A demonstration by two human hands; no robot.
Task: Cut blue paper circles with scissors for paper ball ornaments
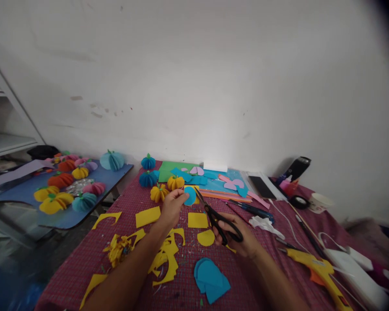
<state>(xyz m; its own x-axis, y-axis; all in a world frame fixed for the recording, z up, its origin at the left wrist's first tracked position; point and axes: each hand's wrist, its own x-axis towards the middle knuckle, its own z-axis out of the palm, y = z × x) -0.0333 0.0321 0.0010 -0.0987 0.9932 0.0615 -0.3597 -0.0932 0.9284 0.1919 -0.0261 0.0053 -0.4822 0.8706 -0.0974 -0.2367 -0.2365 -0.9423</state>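
My left hand [173, 208] pinches a blue paper circle [190, 196] laid over a piece of yellow paper [197, 199]. Black-handled scissors [214, 214] are in my right hand [234, 235], fingers through the loops. Their blades point up and left, at the right edge of the held paper; whether they touch it I cannot tell. Below the hands lie a yellow paper rectangle [197, 220], a rounded yellow piece [206, 238] and a stack of blue paper pieces [210, 278]. Yellow offcuts [168, 259] are scattered by my left forearm.
Yellow paper pumpkins [158, 193] and blue ones [148, 178] stand at the back left. A blue side table [123, 172] carries more paper pumpkins. To the right are a yellow glue gun [317, 270], a paper cup [319, 202], a black phone [262, 187] and a cable [288, 222].
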